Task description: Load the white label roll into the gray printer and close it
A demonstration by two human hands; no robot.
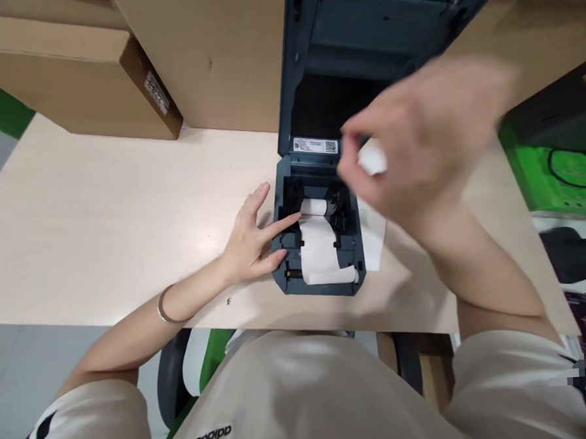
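Note:
A dark blue-grey label printer (320, 288) stands on the table with its lid (362, 39) raised. Inside it lies a small roll of white paper (314, 207); its strip (318, 244) runs toward the front edge, where the end curls over. My left hand (255, 238) has its fingers spread on the printer's left side, the index fingertip at the left edge of the paper by the roll. Raised above the printer's right side, my right hand (407, 141) is blurred, with thumb and fingers curled together. Something small and white (372, 158) shows between them, too blurred to identify.
Cardboard boxes (69, 80) stand along the back of the table (101, 223). A white sheet (373, 238) lies partly beneath the printer's right side. At the far right are a green surface (551, 180) with a black cable and a dark object. A tiny item (229, 301) lies near the front edge.

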